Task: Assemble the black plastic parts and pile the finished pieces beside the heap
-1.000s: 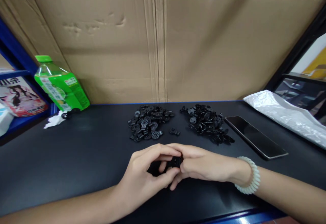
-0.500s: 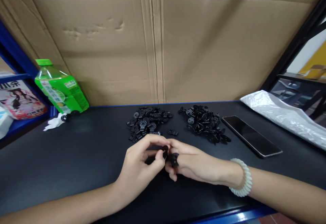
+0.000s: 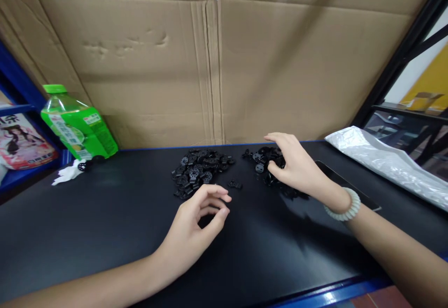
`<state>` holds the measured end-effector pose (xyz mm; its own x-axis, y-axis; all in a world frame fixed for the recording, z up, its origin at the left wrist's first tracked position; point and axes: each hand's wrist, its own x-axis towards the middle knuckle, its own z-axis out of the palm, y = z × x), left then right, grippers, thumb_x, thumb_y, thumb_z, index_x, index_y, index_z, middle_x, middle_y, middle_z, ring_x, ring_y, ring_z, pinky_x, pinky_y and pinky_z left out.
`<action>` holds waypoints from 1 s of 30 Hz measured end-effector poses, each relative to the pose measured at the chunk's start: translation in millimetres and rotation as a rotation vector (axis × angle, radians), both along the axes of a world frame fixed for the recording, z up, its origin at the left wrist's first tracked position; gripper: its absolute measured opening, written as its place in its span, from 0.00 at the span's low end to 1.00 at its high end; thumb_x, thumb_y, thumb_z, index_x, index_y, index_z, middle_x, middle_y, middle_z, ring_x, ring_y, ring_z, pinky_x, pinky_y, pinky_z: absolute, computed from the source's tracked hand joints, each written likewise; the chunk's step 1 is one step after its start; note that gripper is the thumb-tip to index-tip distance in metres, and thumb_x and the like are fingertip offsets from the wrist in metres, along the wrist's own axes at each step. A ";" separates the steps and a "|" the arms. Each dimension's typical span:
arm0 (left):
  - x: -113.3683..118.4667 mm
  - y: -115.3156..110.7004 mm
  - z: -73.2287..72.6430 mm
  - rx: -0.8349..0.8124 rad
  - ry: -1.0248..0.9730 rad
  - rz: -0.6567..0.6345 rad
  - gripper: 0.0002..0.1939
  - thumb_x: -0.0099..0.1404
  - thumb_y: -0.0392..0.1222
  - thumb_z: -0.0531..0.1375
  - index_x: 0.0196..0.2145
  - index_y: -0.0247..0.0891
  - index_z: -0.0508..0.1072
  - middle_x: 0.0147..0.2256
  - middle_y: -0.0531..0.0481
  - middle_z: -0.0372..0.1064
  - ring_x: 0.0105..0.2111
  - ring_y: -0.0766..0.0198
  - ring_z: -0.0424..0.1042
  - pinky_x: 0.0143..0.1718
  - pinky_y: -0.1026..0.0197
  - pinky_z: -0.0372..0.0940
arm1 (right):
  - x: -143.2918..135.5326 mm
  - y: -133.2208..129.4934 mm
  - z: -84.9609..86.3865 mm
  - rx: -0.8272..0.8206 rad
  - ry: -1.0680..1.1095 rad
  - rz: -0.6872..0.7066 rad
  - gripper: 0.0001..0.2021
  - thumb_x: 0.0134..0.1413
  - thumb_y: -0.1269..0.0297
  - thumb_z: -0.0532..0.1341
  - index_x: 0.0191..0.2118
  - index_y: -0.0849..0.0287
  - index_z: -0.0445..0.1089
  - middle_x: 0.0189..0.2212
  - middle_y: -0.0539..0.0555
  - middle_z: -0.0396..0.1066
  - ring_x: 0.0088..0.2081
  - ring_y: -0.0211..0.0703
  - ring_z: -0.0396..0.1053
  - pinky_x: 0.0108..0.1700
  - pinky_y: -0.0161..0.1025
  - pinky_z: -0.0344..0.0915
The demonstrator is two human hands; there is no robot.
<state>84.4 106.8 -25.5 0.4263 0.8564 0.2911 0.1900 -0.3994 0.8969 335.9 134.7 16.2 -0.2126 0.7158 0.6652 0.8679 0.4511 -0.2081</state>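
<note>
My left hand [image 3: 199, 221] hovers over the black table, its fingers curved and apart with nothing seen between them. Just beyond it lies a heap of small black plastic parts [image 3: 198, 170], round with holes and a short tab. One such loose part [image 3: 234, 184] rests to the right of that heap. My right hand [image 3: 297, 165], with a pale coiled band at the wrist, reaches over a second heap of black disc-like pieces [image 3: 261, 168]. Its thumb and fingers are spread, and it covers much of that heap. No piece shows in its grasp.
A dark phone [image 3: 327, 171] lies partly under my right wrist. Behind it is a silver plastic bag [image 3: 378, 158]. At the left stand a green bottle [image 3: 84, 128] and a crumpled white tissue [image 3: 68, 172] with a small black wheel-like part [image 3: 82, 166]. Cardboard [image 3: 157, 65] walls the back.
Both hands were together on small black parts. My right hand has moved away, right and forward, to the right heap. The left hand stays put, and the parts have left its fingers.
</note>
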 end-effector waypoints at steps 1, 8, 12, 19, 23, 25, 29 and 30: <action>-0.1 0.2 0.1 0.000 0.003 0.001 0.07 0.65 0.35 0.56 0.42 0.38 0.66 0.39 0.48 0.71 0.35 0.65 0.75 0.40 0.61 0.71 | -0.7 0.8 -2.2 0.013 -0.007 0.004 0.24 0.48 0.75 0.56 0.54 0.65 0.60 0.52 0.65 0.64 0.55 0.56 0.60 0.57 0.54 0.59; -1.5 -0.1 0.0 -0.003 0.032 -0.022 0.07 0.65 0.35 0.56 0.41 0.38 0.67 0.38 0.48 0.72 0.35 0.64 0.75 0.40 0.60 0.71 | -36.3 -15.9 -31.2 -0.231 -0.267 0.299 0.18 0.56 0.75 0.52 0.52 0.63 0.65 0.49 0.63 0.67 0.52 0.52 0.64 0.55 0.51 0.64; -1.6 1.1 0.3 0.000 0.036 -0.014 0.07 0.64 0.34 0.56 0.41 0.39 0.67 0.37 0.49 0.73 0.35 0.64 0.75 0.40 0.60 0.71 | -43.0 -20.8 -35.3 -0.242 -0.376 0.309 0.14 0.60 0.74 0.51 0.48 0.64 0.69 0.49 0.63 0.66 0.51 0.54 0.64 0.55 0.52 0.64; -0.9 1.2 1.4 0.018 0.062 -0.011 0.05 0.64 0.34 0.56 0.38 0.38 0.69 0.35 0.50 0.74 0.34 0.64 0.76 0.39 0.60 0.71 | -40.1 -19.7 -32.9 -0.259 -0.220 0.187 0.08 0.58 0.74 0.53 0.37 0.62 0.69 0.36 0.59 0.67 0.41 0.50 0.65 0.45 0.50 0.68; 0.3 0.4 1.8 0.031 0.077 -0.017 0.05 0.64 0.34 0.56 0.37 0.38 0.70 0.35 0.50 0.73 0.34 0.64 0.76 0.39 0.61 0.71 | -38.0 -11.7 -35.7 -0.217 -0.175 0.246 0.12 0.58 0.75 0.52 0.45 0.63 0.68 0.44 0.62 0.67 0.47 0.50 0.64 0.51 0.50 0.66; 0.6 0.3 2.2 0.037 0.085 -0.021 0.05 0.64 0.34 0.56 0.37 0.38 0.70 0.35 0.50 0.73 0.34 0.64 0.76 0.38 0.62 0.71 | -38.5 -8.2 -37.0 -0.215 -0.220 0.279 0.13 0.60 0.75 0.51 0.46 0.62 0.69 0.46 0.62 0.68 0.50 0.51 0.63 0.52 0.52 0.64; 0.4 1.0 2.0 0.048 0.094 -0.022 0.04 0.63 0.34 0.56 0.36 0.38 0.70 0.34 0.50 0.73 0.33 0.63 0.76 0.38 0.61 0.71 | -38.2 -5.7 -31.4 -0.215 -0.238 0.259 0.13 0.61 0.74 0.50 0.41 0.61 0.72 0.42 0.60 0.72 0.47 0.52 0.64 0.50 0.53 0.64; 0.2 1.2 1.5 0.050 0.093 -0.024 0.05 0.63 0.33 0.56 0.36 0.38 0.70 0.34 0.50 0.73 0.33 0.63 0.76 0.38 0.61 0.71 | -35.8 -5.3 -27.6 -0.197 -0.215 0.238 0.12 0.61 0.74 0.51 0.40 0.60 0.72 0.41 0.59 0.73 0.46 0.51 0.64 0.49 0.52 0.64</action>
<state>84.6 108.0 -24.0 0.4737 0.8313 0.2909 0.2618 -0.4483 0.8547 300.1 129.4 -11.4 -0.5081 0.7391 0.4421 0.7769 0.6150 -0.1352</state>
